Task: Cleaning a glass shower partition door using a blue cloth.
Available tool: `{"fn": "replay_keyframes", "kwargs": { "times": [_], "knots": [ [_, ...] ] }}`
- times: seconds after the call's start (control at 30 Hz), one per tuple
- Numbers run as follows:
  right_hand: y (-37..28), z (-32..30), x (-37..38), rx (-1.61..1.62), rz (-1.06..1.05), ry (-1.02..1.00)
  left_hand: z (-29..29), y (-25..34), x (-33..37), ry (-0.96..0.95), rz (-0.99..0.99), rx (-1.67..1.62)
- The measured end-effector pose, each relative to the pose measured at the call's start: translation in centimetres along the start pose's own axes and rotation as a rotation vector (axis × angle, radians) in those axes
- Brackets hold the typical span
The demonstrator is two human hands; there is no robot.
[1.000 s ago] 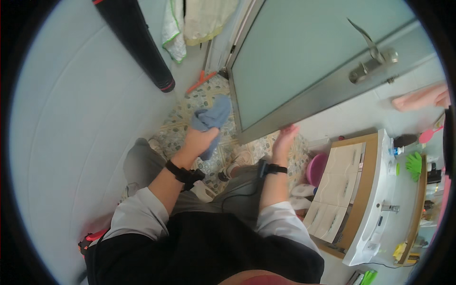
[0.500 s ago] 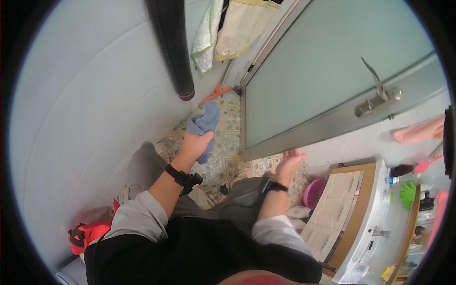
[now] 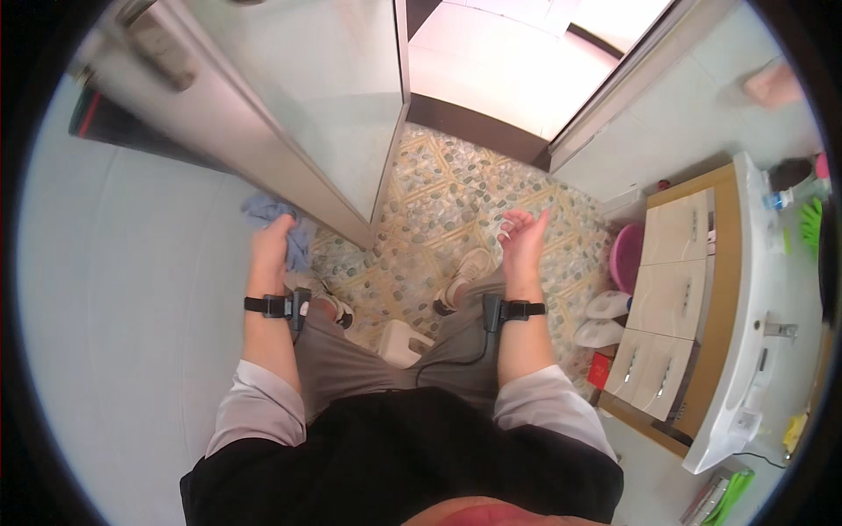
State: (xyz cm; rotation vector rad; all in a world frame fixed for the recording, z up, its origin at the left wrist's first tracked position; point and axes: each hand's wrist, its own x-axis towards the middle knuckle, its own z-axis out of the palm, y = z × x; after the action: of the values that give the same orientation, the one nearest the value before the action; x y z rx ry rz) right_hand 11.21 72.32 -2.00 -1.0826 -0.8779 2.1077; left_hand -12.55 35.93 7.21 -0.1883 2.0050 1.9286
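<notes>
Bunched in my left hand [image 3: 273, 245] is a blue-grey cloth [image 3: 300, 244], its folds hanging out on both sides of the closed fingers. That hand is between the pale wall [image 3: 132, 263] and the lower edge of a frosted-glass door [image 3: 303, 79] with a metal frame. My right hand [image 3: 524, 241] hangs over the pebble-patterned floor [image 3: 456, 180]. Its fingers are apart and slightly curled, and it holds nothing. Each wrist carries a black strap with a small device.
The door stands open, with a dark threshold [image 3: 478, 127] and bright white floor beyond. On the right are a sink [image 3: 728, 351], a drawer cabinet [image 3: 671, 298], a pink basin [image 3: 627, 254] and white bottles [image 3: 605, 305]. A white box-shaped object [image 3: 405, 344] is between my feet.
My view has turned toward the doorway. The door now appears on the left, swung open. My left hand, still gripping the cloth, has shifted left beside it; the right remains open.
</notes>
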Motion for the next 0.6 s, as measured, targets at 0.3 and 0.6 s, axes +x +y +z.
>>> {"fn": "replay_keyframes", "kwargs": {
  "times": [0.3, 0.6],
  "knots": [
    [0.6, 3.2, 0.1, -0.160, 0.063, -0.136, 0.8, -0.2, -2.1, 0.019, 0.118, 0.273],
    [3.7, 7.2, -0.3, -0.246, -0.283, -0.390, 9.3, -0.5, -8.1, -0.674, 0.444, 0.344]
  ]
}}
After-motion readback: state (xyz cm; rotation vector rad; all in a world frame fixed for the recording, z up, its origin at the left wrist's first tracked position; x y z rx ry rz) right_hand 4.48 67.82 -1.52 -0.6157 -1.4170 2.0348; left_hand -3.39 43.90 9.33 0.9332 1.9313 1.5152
